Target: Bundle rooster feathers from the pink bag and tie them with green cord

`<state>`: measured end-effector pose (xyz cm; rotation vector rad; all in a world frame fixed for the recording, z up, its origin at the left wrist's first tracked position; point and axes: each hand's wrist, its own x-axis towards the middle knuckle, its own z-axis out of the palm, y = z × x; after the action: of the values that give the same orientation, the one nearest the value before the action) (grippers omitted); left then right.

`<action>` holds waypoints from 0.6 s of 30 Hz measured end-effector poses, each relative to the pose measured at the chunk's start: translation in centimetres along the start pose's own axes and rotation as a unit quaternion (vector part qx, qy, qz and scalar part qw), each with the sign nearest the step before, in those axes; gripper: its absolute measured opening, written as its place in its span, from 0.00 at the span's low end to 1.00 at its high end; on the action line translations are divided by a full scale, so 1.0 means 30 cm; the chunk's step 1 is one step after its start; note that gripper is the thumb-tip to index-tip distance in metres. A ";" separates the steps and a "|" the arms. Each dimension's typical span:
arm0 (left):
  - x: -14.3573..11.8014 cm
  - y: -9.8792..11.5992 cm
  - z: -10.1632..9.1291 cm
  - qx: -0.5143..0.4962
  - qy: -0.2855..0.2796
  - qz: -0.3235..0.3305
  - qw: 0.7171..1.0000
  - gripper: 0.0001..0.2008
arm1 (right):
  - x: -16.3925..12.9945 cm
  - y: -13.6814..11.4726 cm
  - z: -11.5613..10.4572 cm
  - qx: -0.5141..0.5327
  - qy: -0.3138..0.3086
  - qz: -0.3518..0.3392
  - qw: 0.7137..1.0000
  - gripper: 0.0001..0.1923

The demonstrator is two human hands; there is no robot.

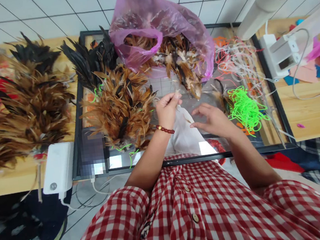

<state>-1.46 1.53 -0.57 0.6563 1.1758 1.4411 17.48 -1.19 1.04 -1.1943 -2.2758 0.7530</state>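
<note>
Below the pink bag, left hand pinches a feather

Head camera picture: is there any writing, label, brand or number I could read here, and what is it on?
No text can be read.
The phone on the glass-topped table: screen blurred out.
The white charger box: only a round mark, no legible words.
The white device at the right: no readable label.
The pink plastic bag of feathers: no print visible.

Thin pale feather pinched upright
</note>
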 end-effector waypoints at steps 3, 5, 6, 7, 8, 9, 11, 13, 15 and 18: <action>-0.005 0.007 0.008 -0.014 0.004 -0.012 1.000 0.07 | -0.063 0.003 0.055 -0.065 0.025 0.012 0.997 0.12; -0.011 0.016 0.015 -0.027 0.005 -0.019 0.999 0.06 | -0.071 0.006 0.073 -0.091 0.038 0.006 0.995 0.05; -0.015 0.021 0.018 -0.039 0.002 -0.023 0.999 0.05 | -0.067 0.005 0.069 -0.096 0.035 0.003 0.995 0.06; -0.019 0.028 0.021 -0.055 -0.004 -0.030 0.998 0.05 | -0.057 0.001 0.056 -0.100 0.025 -0.001 0.995 0.08; -0.024 0.035 0.023 -0.073 -0.014 -0.045 0.996 0.05 | -0.044 -0.005 0.034 -0.107 0.013 -0.008 0.994 0.09; -0.028 0.044 0.025 -0.094 -0.027 -0.068 0.993 0.05 | -0.028 -0.014 0.006 -0.117 0.001 -0.017 0.993 0.10; -0.035 0.061 0.028 -0.126 -0.057 -0.131 0.982 0.06 | 0.012 -0.036 -0.058 -0.158 -0.014 -0.048 0.986 0.10; -0.040 0.074 0.031 -0.135 -0.077 -0.184 0.971 0.07 | 0.059 -0.059 -0.110 -0.201 -0.018 -0.081 0.976 0.10; -0.044 0.080 0.034 -0.125 -0.085 -0.204 0.967 0.07 | 0.109 -0.078 -0.138 -0.219 -0.020 -0.105 0.970 0.11; -0.045 0.078 0.037 -0.105 -0.094 -0.205 0.969 0.08 | 0.179 -0.089 -0.140 -0.205 -0.021 -0.126 0.970 0.13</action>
<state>-1.08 0.82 2.25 0.3656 0.9292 1.1052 15.70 3.13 6.66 -1.0299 -2.6367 0.2191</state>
